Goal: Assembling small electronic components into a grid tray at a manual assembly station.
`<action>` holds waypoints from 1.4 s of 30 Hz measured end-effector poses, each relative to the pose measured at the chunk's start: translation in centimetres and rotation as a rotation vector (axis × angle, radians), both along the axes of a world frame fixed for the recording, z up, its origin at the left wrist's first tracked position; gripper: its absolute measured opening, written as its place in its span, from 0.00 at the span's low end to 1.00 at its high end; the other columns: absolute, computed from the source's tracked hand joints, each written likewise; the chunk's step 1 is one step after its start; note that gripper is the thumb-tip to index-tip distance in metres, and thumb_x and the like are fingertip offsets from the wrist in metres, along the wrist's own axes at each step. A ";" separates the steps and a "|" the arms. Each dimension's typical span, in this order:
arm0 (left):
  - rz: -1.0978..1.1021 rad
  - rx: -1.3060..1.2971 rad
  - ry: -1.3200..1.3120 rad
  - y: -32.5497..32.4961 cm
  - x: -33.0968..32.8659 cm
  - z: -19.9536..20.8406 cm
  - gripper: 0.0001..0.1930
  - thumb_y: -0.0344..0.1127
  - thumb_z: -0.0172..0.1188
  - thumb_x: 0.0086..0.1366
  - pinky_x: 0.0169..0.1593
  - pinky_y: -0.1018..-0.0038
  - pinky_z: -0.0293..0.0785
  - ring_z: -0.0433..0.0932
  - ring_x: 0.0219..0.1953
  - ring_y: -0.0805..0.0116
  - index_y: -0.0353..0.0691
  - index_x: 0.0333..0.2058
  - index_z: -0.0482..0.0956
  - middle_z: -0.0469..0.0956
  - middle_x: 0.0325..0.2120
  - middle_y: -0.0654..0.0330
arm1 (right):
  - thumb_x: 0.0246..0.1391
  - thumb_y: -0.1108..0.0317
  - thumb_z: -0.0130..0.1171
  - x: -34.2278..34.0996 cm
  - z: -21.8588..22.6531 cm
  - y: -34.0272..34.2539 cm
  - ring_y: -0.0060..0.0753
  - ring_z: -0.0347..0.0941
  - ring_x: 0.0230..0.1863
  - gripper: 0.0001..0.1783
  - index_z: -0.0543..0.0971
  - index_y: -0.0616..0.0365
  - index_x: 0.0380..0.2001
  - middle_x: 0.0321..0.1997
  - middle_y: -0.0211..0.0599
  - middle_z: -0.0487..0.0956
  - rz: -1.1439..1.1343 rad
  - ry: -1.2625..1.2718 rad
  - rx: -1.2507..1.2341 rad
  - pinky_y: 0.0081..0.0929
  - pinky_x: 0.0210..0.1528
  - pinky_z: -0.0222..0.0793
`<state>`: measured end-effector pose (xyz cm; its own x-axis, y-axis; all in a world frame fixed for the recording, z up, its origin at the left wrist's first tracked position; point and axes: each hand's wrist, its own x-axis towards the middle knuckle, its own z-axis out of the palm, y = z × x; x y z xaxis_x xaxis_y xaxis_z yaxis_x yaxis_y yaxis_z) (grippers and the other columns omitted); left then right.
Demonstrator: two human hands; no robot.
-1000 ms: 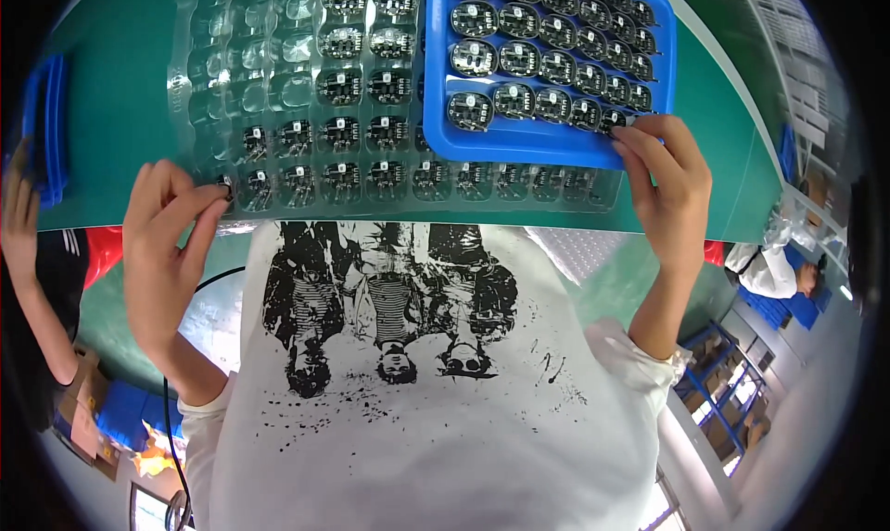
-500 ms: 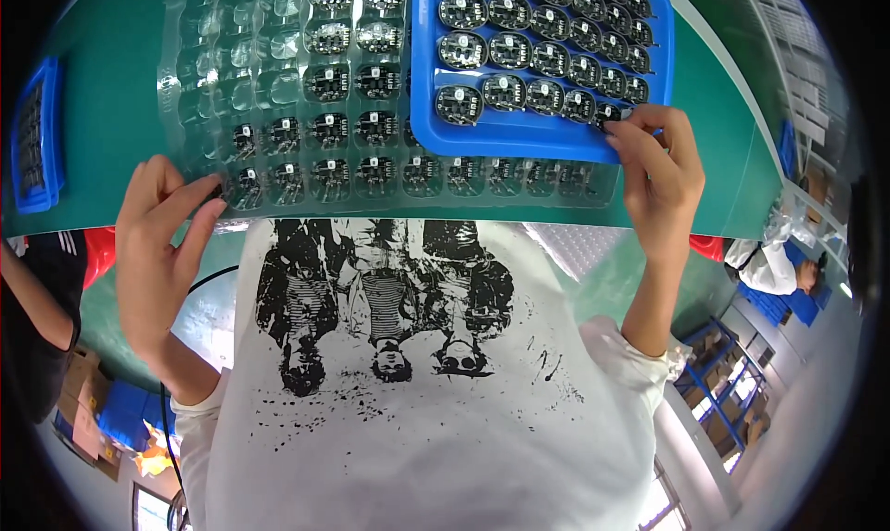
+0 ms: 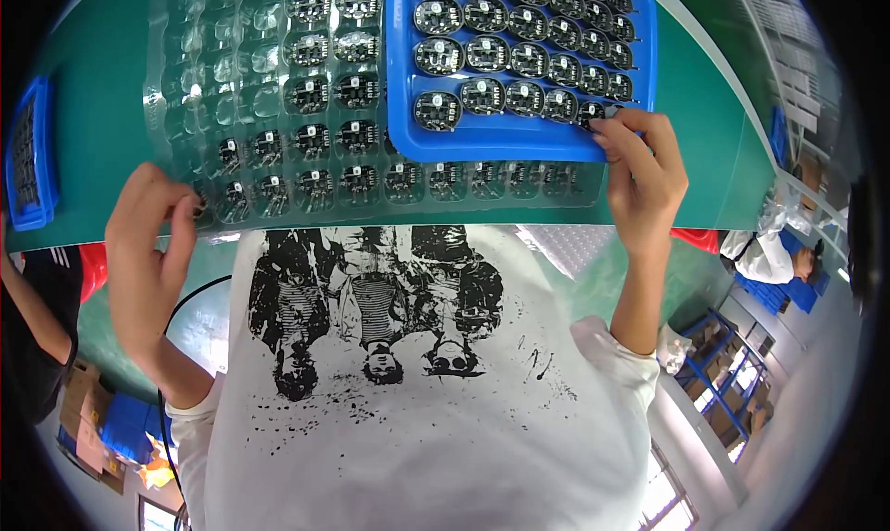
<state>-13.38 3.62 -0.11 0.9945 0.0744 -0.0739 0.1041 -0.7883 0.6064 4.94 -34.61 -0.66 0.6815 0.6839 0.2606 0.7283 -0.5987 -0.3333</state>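
My left hand (image 3: 148, 253) is at the near left corner of a clear plastic blister tray (image 3: 222, 95). Thumb and forefinger pinch a small dark circuit board (image 3: 200, 204), mostly hidden by the fingertips, over the end of the nearest row. Rounded black circuit boards (image 3: 311, 141) fill several pockets of this tray; those toward the far left hold none. My right hand (image 3: 644, 179) reaches over the near right corner of a blue plastic tray (image 3: 501, 149), its fingertips closed on the edge of an end circuit board (image 3: 591, 113). Rows of similar boards stand in that blue tray, which overlaps the clear one.
Another blue tray (image 3: 35, 218) of boards lies at the left end of the green tabletop (image 3: 102, 95). A person's arm (image 3: 32, 299) shows at the left, and another person in white (image 3: 765, 258) sits off to the right. Blue shelving (image 3: 718, 373) stands beyond.
The whole scene has shifted slightly left in view. My left forefinger is more bent, with its tip drawn a little lower. My right hand stays at the same corner of the blue tray.
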 end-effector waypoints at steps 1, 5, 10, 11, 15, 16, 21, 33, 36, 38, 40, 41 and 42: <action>-0.004 -0.004 -0.003 0.0 0.2 0.0 0.02 0.22 0.56 0.62 0.32 0.71 0.60 0.63 0.28 0.65 0.28 0.32 0.72 0.65 0.26 0.56 | 0.45 0.93 0.57 -0.1 0.1 -0.2 0.34 0.78 0.35 0.15 0.81 0.66 0.34 0.37 0.42 0.78 -0.004 -0.001 0.011 0.25 0.35 0.76; 0.012 -0.484 -0.251 -2.1 1.2 0.3 0.02 0.21 0.53 0.61 0.27 0.76 0.63 0.67 0.23 0.73 0.32 0.29 0.71 0.72 0.27 0.57 | 0.46 0.91 0.58 -0.5 1.2 -0.1 0.35 0.78 0.34 0.11 0.80 0.69 0.33 0.35 0.43 0.78 0.000 -0.070 0.033 0.27 0.34 0.76; -0.162 -1.446 0.081 -10.1 4.1 0.5 0.07 0.24 0.49 0.68 0.23 0.84 0.60 0.65 0.18 0.81 0.34 0.41 0.75 0.74 0.24 0.63 | 0.30 0.84 0.66 -3.0 3.7 1.5 0.38 0.77 0.30 0.15 0.81 0.65 0.29 0.31 0.41 0.78 0.068 -0.047 0.268 0.28 0.30 0.73; -0.193 -1.467 0.258 -11.2 4.7 -0.1 0.10 0.30 0.51 0.70 0.25 0.83 0.61 0.66 0.20 0.81 0.32 0.45 0.73 0.72 0.22 0.63 | 0.30 0.84 0.66 -3.6 3.9 1.9 0.38 0.77 0.30 0.15 0.81 0.65 0.29 0.31 0.41 0.78 0.068 -0.045 0.269 0.28 0.30 0.73; -0.209 -1.624 0.449 -14.9 5.8 -1.8 0.21 0.41 0.54 0.71 0.28 0.83 0.62 0.66 0.24 0.83 0.31 0.54 0.70 0.71 0.23 0.66 | 0.28 0.78 0.68 -4.7 4.0 3.7 0.38 0.76 0.30 0.12 0.83 0.63 0.25 0.30 0.40 0.78 0.204 0.016 0.341 0.27 0.27 0.72; -0.212 -1.624 0.455 -15.0 6.2 -1.9 0.21 0.41 0.54 0.71 0.28 0.83 0.62 0.66 0.24 0.83 0.31 0.54 0.70 0.71 0.23 0.66 | 0.28 0.77 0.68 -4.8 3.9 3.9 0.38 0.76 0.29 0.13 0.83 0.63 0.25 0.30 0.40 0.78 0.246 0.068 0.352 0.27 0.26 0.72; -0.293 -1.477 0.349 -14.3 6.7 -2.5 0.26 0.49 0.60 0.69 0.28 0.83 0.61 0.65 0.25 0.85 0.32 0.53 0.72 0.73 0.31 0.68 | 0.28 0.77 0.67 -4.7 2.5 4.7 0.36 0.73 0.26 0.13 0.83 0.66 0.26 0.30 0.41 0.77 0.342 0.149 0.447 0.27 0.23 0.70; -0.241 -1.424 0.218 -13.7 6.2 -3.0 0.20 0.41 0.61 0.68 0.20 0.85 0.58 0.68 0.15 0.85 0.32 0.52 0.75 0.75 0.21 0.67 | 0.27 0.76 0.67 -5.0 2.7 5.3 0.38 0.75 0.28 0.15 0.82 0.66 0.27 0.31 0.41 0.77 0.402 0.100 0.469 0.26 0.24 0.71; -0.292 -1.431 0.200 -13.5 6.3 -3.4 0.22 0.43 0.62 0.68 0.21 0.85 0.61 0.70 0.16 0.85 0.32 0.52 0.76 0.76 0.22 0.67 | 0.25 0.74 0.67 -4.1 2.9 5.3 0.38 0.75 0.29 0.16 0.82 0.65 0.26 0.30 0.39 0.77 0.431 0.093 0.409 0.26 0.24 0.70; -0.311 -1.404 0.198 -13.5 6.5 -3.4 0.22 0.45 0.63 0.67 0.21 0.85 0.62 0.70 0.16 0.85 0.32 0.51 0.77 0.76 0.23 0.67 | 0.27 0.76 0.65 -4.4 2.8 5.1 0.38 0.74 0.31 0.15 0.83 0.62 0.27 0.31 0.38 0.76 0.397 0.114 0.382 0.26 0.26 0.71; -0.327 -1.375 0.195 -13.5 6.6 -3.3 0.23 0.46 0.63 0.67 0.21 0.85 0.62 0.71 0.16 0.85 0.32 0.51 0.77 0.77 0.23 0.67 | 0.29 0.78 0.63 -4.5 2.7 5.1 0.38 0.73 0.32 0.14 0.83 0.59 0.28 0.32 0.37 0.75 0.366 0.136 0.356 0.26 0.28 0.71; -0.317 -1.364 0.182 -13.5 6.6 -3.3 0.24 0.47 0.64 0.66 0.21 0.85 0.63 0.72 0.17 0.85 0.32 0.51 0.77 0.77 0.23 0.67 | 0.29 0.78 0.63 -4.6 2.7 5.0 0.38 0.73 0.31 0.14 0.83 0.59 0.28 0.32 0.36 0.75 0.366 0.150 0.357 0.26 0.28 0.71; -0.308 -1.354 0.170 -13.5 6.6 -3.3 0.26 0.49 0.64 0.65 0.21 0.85 0.63 0.72 0.17 0.85 0.32 0.51 0.77 0.77 0.23 0.67 | 0.29 0.78 0.63 -4.6 2.6 5.0 0.37 0.73 0.31 0.14 0.83 0.59 0.28 0.31 0.36 0.75 0.366 0.164 0.358 0.26 0.27 0.71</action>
